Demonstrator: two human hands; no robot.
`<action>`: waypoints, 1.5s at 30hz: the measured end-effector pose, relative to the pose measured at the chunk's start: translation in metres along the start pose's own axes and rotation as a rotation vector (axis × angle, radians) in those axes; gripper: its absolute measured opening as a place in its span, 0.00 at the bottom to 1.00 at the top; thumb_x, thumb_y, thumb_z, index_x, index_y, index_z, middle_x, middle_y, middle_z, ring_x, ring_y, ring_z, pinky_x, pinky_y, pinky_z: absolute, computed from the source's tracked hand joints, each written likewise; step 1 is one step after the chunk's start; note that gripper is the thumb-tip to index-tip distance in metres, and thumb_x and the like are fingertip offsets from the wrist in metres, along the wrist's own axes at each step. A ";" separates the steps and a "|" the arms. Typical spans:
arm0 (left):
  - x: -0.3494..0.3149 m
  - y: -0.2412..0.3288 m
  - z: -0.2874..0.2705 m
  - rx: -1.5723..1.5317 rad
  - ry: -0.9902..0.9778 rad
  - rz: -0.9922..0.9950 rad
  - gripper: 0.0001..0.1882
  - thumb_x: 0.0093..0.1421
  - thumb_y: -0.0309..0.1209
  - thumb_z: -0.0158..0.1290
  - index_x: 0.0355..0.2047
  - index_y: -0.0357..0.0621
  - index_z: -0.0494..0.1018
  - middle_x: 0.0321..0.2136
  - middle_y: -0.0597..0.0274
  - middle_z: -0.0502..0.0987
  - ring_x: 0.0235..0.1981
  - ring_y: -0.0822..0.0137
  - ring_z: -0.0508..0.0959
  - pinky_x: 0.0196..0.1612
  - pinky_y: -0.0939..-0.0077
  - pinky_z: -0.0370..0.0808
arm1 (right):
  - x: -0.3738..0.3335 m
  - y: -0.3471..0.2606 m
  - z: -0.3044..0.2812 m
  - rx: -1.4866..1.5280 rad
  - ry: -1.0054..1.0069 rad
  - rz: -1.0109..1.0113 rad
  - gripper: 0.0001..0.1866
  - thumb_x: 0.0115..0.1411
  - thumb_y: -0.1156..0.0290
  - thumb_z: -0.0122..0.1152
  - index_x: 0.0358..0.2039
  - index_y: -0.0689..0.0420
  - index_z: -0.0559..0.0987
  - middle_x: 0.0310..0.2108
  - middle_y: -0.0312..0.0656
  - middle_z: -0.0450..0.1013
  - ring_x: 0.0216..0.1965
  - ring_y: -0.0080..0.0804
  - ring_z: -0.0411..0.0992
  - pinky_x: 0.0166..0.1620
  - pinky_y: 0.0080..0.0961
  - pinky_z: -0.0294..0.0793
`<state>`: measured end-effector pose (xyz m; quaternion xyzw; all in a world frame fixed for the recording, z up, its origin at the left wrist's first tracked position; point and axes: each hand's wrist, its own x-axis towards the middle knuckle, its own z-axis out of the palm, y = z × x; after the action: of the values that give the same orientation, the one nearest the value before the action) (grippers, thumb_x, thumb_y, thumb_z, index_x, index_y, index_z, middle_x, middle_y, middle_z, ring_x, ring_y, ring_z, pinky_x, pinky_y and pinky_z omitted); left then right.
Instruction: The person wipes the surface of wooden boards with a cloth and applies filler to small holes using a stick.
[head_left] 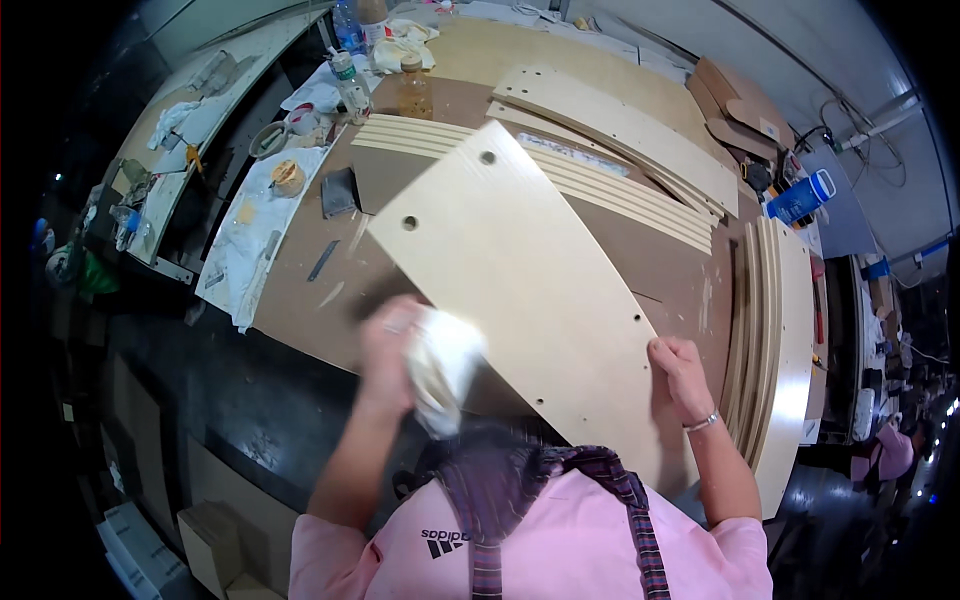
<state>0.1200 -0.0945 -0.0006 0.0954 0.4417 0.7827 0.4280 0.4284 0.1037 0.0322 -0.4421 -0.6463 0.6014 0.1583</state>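
A pale wooden panel with drilled holes slants across the workbench in front of me. My right hand grips its right long edge, thumb on the face. At the opposite edge, my left hand is closed round a crumpled white cloth and is a little blurred. The cloth lies against or just beside the panel's left edge; I cannot tell whether it touches. Behind this panel lies a stack of light boards on the brown bench top.
More boards stand on edge at the right. Drilled panels lie farther back. A dark sanding block, a putty tub, an amber bottle and a blue bottle surround the work area. A cardboard piece sits at the back right.
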 end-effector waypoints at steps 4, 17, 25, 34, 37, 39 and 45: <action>0.007 0.069 0.017 0.245 0.295 0.550 0.11 0.66 0.25 0.40 0.42 0.34 0.71 0.38 0.52 0.76 0.40 0.62 0.78 0.46 0.68 0.76 | -0.013 0.015 -0.007 0.070 0.061 0.053 0.22 0.62 0.60 0.57 0.15 0.53 0.63 0.18 0.21 0.54 0.21 0.12 0.48 0.22 0.18 0.46; 0.143 0.110 -0.002 1.265 0.215 0.581 0.12 0.59 0.27 0.50 0.40 0.33 0.74 0.30 0.48 0.79 0.31 0.55 0.80 0.39 0.67 0.74 | -0.050 0.032 0.010 -0.138 0.209 -0.058 0.24 0.60 0.54 0.57 0.17 0.61 0.70 0.13 0.28 0.57 0.18 0.16 0.54 0.21 0.22 0.52; 0.103 0.135 0.042 0.990 0.193 0.806 0.11 0.61 0.28 0.54 0.41 0.35 0.75 0.30 0.59 0.79 0.30 0.77 0.74 0.35 0.79 0.72 | -0.055 0.023 0.021 -0.279 0.276 -0.035 0.25 0.59 0.51 0.56 0.19 0.62 0.74 0.11 0.38 0.59 0.17 0.20 0.59 0.22 0.26 0.58; 0.025 -0.021 0.124 1.378 -0.932 1.177 0.13 0.52 0.39 0.55 0.37 0.51 0.77 0.33 0.67 0.79 0.45 0.61 0.77 0.58 0.40 0.58 | -0.063 -0.007 0.048 -0.461 0.302 -0.083 0.26 0.57 0.46 0.57 0.19 0.59 0.77 0.11 0.45 0.62 0.15 0.36 0.62 0.22 0.32 0.61; 0.084 0.030 0.091 1.522 -0.627 1.046 0.09 0.52 0.36 0.55 0.34 0.52 0.79 0.32 0.66 0.80 0.44 0.60 0.77 0.59 0.45 0.54 | -0.076 -0.004 0.044 -0.627 0.354 -0.058 0.27 0.56 0.45 0.56 0.19 0.58 0.77 0.12 0.48 0.65 0.15 0.44 0.64 0.22 0.35 0.62; 0.102 0.050 0.080 1.601 -0.435 1.074 0.07 0.52 0.35 0.55 0.31 0.54 0.80 0.31 0.64 0.80 0.44 0.59 0.77 0.58 0.48 0.52 | -0.075 -0.010 0.045 -0.691 0.359 -0.028 0.26 0.56 0.45 0.55 0.19 0.58 0.77 0.13 0.49 0.66 0.17 0.49 0.65 0.22 0.37 0.62; -0.004 -0.060 0.140 1.250 -1.057 1.223 0.11 0.53 0.28 0.49 0.37 0.46 0.76 0.33 0.58 0.78 0.40 0.57 0.77 0.54 0.47 0.64 | -0.062 0.011 0.043 -0.619 0.328 -0.038 0.24 0.56 0.47 0.55 0.20 0.58 0.78 0.13 0.49 0.66 0.17 0.47 0.67 0.23 0.37 0.63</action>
<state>0.2318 0.0020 0.0363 0.8440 0.4015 0.3542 -0.0310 0.4355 0.0274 0.0332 -0.5478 -0.7721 0.2950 0.1296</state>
